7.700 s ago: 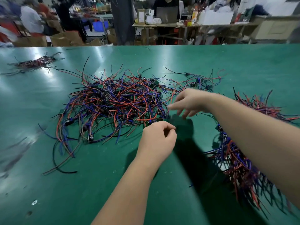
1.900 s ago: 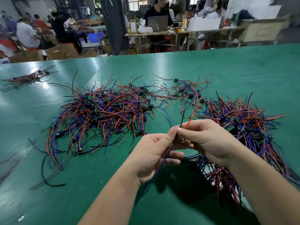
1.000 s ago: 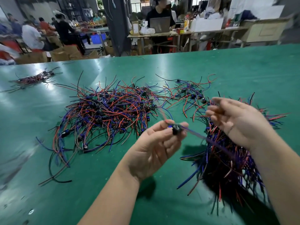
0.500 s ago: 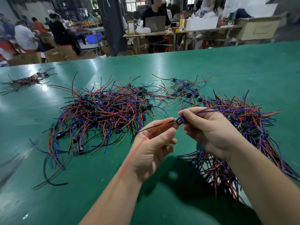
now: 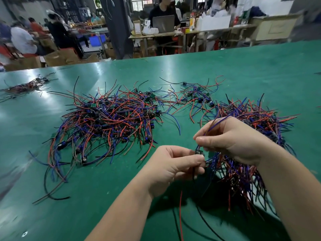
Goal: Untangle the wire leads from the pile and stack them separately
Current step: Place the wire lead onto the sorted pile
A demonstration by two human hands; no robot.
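Left hand (image 5: 173, 165) fingers pinched small black-module wire lead (image 5: 199, 152); right hand (image 5: 234, 141) fingers pinched blue wire (image 5: 215, 124). Tangled red-blue-black wire pile (image 5: 107, 119) at 10 o'clock on green counter (image 5: 243, 66).

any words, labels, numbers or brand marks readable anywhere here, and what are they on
No text can be read in this picture.
Label on the brown box on the far desk: too blurred to read.
Laptop lid: no mark can be made out.
Small green boards in the wire pile: too small to read.
Wire lead being worked on: no print shows.
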